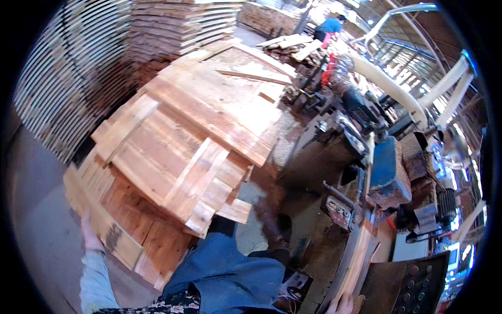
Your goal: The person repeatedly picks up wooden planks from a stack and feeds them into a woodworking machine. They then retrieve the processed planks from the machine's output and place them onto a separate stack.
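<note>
My left hand (91,235) is at the outer edge of a pale wooden board (112,236) with a dark patch, its fingers closed on that edge. The board lies on the near left side of a stack of planks (151,172). At the lower right my right hand (341,304) grips the near end of a long narrow wooden strip (356,256). This strip lies lengthwise in the bed of a woodworking machine (334,206) and points toward its blue housing (383,163). Part of my right hand is cut off by the picture's lower rim.
Tall stacks of boards (97,63) rise behind the plank pile on the left. A dark panel with round buttons (413,285) stands right of my right hand. Pale hoses (389,86) curve above the machine. Far back, a person in blue (330,26) is near loose wood.
</note>
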### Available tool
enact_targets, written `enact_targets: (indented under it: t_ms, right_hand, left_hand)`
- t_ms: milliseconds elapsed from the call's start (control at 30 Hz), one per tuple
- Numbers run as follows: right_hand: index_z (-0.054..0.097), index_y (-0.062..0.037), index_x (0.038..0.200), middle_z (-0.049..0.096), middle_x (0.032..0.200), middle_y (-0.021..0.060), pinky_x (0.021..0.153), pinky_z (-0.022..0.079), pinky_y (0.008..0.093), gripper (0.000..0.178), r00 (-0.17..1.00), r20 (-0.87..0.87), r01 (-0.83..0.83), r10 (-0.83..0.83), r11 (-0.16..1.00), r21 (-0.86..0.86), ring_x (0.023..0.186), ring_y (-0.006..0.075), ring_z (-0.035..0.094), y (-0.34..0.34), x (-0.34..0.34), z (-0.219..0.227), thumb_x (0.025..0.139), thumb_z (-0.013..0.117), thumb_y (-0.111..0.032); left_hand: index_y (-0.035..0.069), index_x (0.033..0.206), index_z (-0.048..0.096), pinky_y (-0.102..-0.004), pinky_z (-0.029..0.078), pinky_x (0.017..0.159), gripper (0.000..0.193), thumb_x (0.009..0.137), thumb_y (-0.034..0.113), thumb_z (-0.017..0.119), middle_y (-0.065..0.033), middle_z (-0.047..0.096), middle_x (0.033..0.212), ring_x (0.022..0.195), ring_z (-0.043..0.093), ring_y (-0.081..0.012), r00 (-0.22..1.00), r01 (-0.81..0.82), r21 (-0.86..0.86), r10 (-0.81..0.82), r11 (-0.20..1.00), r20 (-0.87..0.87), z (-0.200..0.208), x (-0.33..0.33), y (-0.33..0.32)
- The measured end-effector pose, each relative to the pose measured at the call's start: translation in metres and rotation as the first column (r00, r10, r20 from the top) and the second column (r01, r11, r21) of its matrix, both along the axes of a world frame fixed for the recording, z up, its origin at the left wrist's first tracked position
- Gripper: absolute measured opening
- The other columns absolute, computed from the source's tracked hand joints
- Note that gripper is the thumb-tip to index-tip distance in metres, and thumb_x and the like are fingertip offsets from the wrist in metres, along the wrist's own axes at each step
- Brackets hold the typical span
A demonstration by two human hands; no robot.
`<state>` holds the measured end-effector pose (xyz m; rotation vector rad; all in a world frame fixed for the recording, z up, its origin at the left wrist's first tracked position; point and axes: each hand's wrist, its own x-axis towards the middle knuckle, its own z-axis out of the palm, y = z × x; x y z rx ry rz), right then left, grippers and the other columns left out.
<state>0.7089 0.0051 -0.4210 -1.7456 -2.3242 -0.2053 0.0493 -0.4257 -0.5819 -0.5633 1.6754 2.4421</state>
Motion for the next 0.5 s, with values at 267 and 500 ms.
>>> enact_targets:
  t_ms: [267,500]
  right_hand:
    - [0.068,-0.0030,0.130,0.067,0.129,0.0231,0.102,0.050,0.0493,0.041,0.996,-0.001,-0.085,0.088,0.964,0.251,0.117,0.0433,0.063,0.206,-0.032,-0.035,0.091,0.072,-0.014]
    - [0.069,-0.0007,0.135,0.067,0.138,0.0199,0.118,0.043,0.0411,0.049,0.832,-0.463,-0.248,0.307,0.951,0.185,0.133,0.0335,0.059,0.167,-0.125,-0.028,0.088,0.079,-0.011]
  left_hand:
    - [-0.007,0.148,0.050,-0.0413,0.044,0.117,0.064,0.102,0.036,0.060,-0.0211,0.057,0.149,0.138,0.055,-0.0286,0.896,0.415,0.250,-0.345,0.875,-0.281,0.172,-0.051,0.275]
    - [-0.006,0.151,0.047,-0.0431,0.048,0.109,0.089,0.084,0.043,0.081,-0.0268,0.060,0.146,0.129,0.062,-0.0370,0.996,-0.013,-0.259,-0.010,0.966,-0.085,0.114,-0.093,0.493]
